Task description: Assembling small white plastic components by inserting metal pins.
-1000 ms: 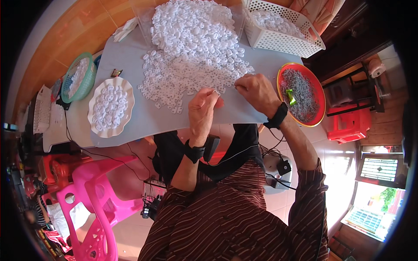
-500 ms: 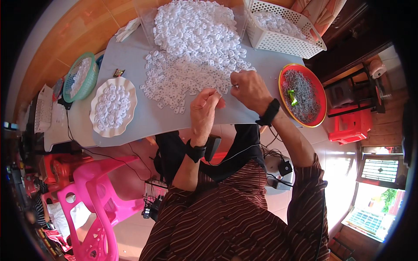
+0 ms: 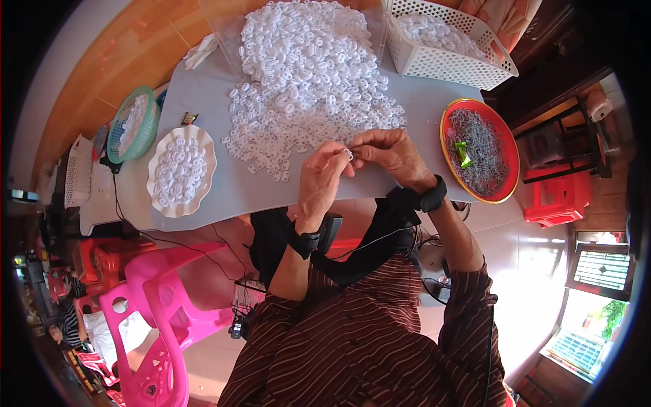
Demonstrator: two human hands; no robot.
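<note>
My left hand (image 3: 321,178) and my right hand (image 3: 389,153) meet over the near edge of the grey table (image 3: 420,108), fingertips pinched together on one small white plastic ring (image 3: 348,154). Just beyond them spreads a large heap of the same white rings (image 3: 305,74). A red round tray of thin grey metal pieces (image 3: 480,150), with a small green item on it, lies to the right of my right hand. Both wrists wear black bands.
A white scalloped plate of rings (image 3: 180,171) sits at the left, a green mesh basket (image 3: 133,125) beyond it. A white perforated basket with rings (image 3: 447,41) stands far right. A pink plastic chair (image 3: 160,312) is at lower left, a red stool (image 3: 560,195) at right.
Both hands have drawn closer together and slightly nearer to me, the fingertips now meeting on a single ring. The heap and trays stay put.
</note>
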